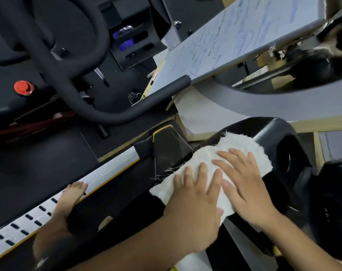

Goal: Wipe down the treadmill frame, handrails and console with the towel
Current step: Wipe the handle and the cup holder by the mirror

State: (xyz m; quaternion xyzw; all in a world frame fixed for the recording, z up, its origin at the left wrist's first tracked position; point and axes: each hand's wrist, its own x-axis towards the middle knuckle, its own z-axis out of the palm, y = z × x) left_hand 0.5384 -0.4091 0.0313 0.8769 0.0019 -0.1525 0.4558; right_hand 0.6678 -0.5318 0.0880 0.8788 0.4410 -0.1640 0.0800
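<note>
Your left hand (197, 194) and right hand (246, 184) lie side by side, fingers (203, 169) straight, pressing the towel (238, 143) flat onto the black frame cover (279, 133); neither clutches it. With only palm pressure, the towel may bunch or slide off the curved cover. The frayed threads (166, 170) just left of your fingers could snag on the cover's edge. The handrail (107, 112) sits well up-left.

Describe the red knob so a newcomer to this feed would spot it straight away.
Find the thick black padded handrail that loops across the upper left of the head view. Left of its lower bend, on the dark console panel, sits the red knob. It is the only bright red, round thing there; its neighbours are black.
</note>
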